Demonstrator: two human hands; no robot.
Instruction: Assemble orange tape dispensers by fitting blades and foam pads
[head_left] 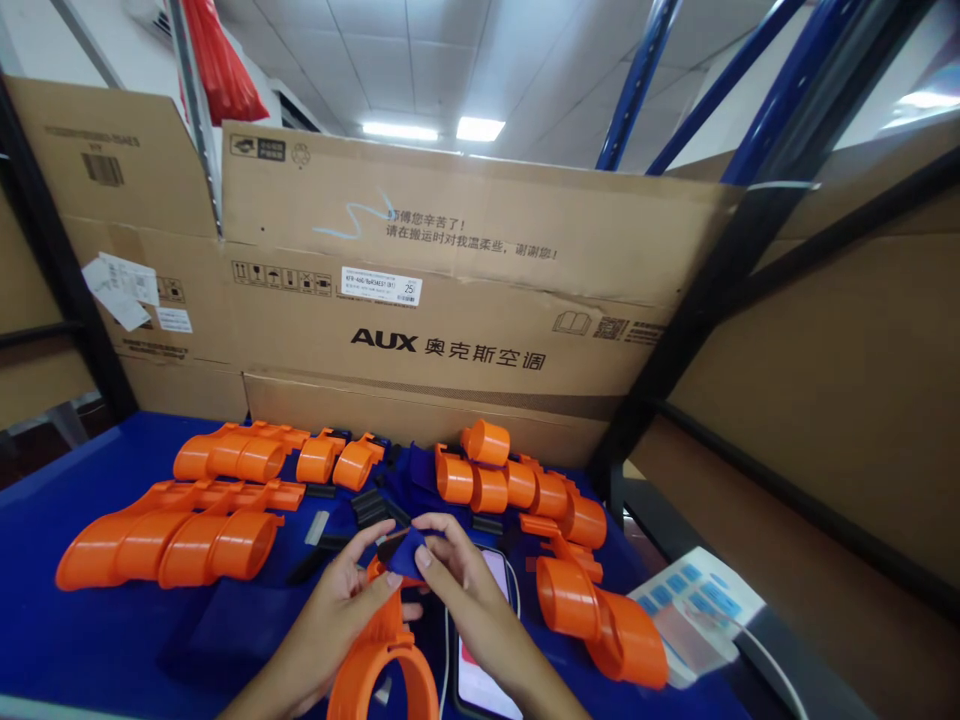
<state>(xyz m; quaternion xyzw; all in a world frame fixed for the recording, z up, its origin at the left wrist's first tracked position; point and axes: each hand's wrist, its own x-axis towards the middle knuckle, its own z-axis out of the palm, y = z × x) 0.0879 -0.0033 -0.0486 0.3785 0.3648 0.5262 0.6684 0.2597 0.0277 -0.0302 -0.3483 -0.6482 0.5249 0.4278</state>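
Between the fingers of our left hand (pixel 352 588) and right hand (pixel 459 572) we have a small, dark blue piece of folded fabric (pixel 407 558), its upper edge rising to a peak. Our right thumb and forefinger pinch it narrowly. Our left fingers close around the upper part of a bright orange, glossy plastic ring holder (pixel 384 628), which sits directly beneath the fabric. Below the fingers, its narrow neck widens into a large round ring facing us, smooth and open through the middle; the lower rim runs out of view.

Just beyond our fingertips we see ribbed black strips (pixel 367 508) on the blue-covered counter (pixel 45 640). Left of the fingers lie rows of joined orange plastic rings (pixel 217 545); to their right, more orange plastic cylinders (pixel 630 640) form a curving line. Under our right wrist rests a dark-edged smartphone with a lit screen (pixel 484 690), and well beyond the fingers stands a brown printed cardboard panel (pixel 450 300).
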